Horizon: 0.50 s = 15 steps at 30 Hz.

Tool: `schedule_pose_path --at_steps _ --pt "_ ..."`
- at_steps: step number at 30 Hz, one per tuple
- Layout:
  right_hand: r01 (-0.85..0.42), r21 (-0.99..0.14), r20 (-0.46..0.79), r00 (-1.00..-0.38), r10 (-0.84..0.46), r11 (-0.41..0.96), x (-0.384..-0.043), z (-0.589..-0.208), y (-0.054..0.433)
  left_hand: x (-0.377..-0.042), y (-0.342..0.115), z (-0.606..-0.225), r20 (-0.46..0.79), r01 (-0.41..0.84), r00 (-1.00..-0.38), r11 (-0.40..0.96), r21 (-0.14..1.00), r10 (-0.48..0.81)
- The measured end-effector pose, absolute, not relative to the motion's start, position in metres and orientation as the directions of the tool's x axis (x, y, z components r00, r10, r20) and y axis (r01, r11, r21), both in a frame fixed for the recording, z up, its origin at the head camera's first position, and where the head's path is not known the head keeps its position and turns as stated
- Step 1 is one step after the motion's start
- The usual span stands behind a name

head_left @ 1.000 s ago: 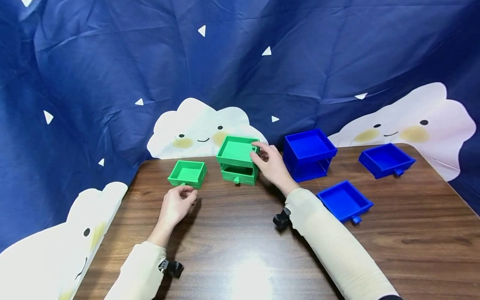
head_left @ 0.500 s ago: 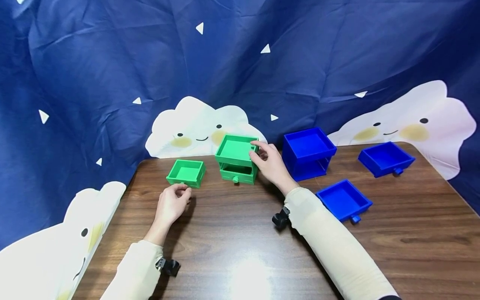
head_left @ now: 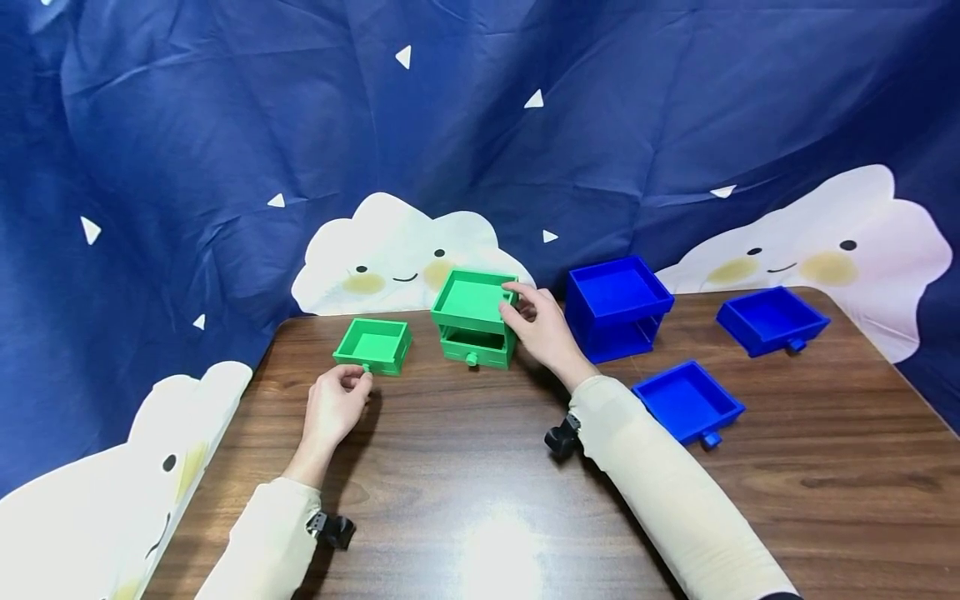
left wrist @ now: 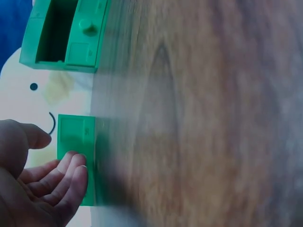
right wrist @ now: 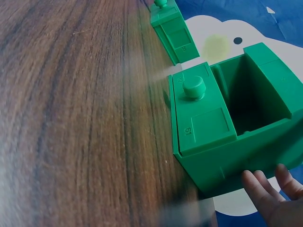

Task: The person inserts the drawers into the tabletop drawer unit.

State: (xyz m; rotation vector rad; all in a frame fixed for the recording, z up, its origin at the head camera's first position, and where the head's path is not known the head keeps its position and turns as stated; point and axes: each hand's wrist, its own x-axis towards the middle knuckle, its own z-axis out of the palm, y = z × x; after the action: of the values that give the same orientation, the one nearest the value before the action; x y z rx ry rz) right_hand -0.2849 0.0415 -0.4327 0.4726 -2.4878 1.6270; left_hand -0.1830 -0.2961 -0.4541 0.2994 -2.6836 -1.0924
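A loose green drawer [head_left: 372, 344] with a round knob sits on the table at the left. My left hand [head_left: 336, 406] is just in front of it, beside the knob, with thumb and fingers apart and nothing between them. In the left wrist view the fingers [left wrist: 71, 182] overlap the drawer's front. The green drawer cabinet [head_left: 474, 312] stands to its right, with a drawer [right wrist: 203, 113] in its lower slot and the upper slot bare. My right hand [head_left: 543, 329] touches the cabinet's right side with its fingertips, near the top rim.
A blue cabinet [head_left: 618, 304] with an open slot stands right of the green one. Two blue drawers lie farther right, one blue drawer [head_left: 772, 321] at the back and another blue drawer [head_left: 690, 400] nearer, beside the right sleeve. A blue cloth [head_left: 480, 125] hangs behind the wooden table [head_left: 450, 483].
My left hand has moved a little to the left along the green drawer's front, so the knob shows more. The right hand and the green cabinet have stayed in place.
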Motion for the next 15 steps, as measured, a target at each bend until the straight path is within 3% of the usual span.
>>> schedule_pose_path --at_steps 15 --pt "-0.325 -0.872 0.274 -0.944 -0.185 0.365 -0.2853 -0.4344 0.0412 -0.1851 -0.3013 -0.4495 0.057 -0.175 -0.954 0.705 0.688 -0.293"
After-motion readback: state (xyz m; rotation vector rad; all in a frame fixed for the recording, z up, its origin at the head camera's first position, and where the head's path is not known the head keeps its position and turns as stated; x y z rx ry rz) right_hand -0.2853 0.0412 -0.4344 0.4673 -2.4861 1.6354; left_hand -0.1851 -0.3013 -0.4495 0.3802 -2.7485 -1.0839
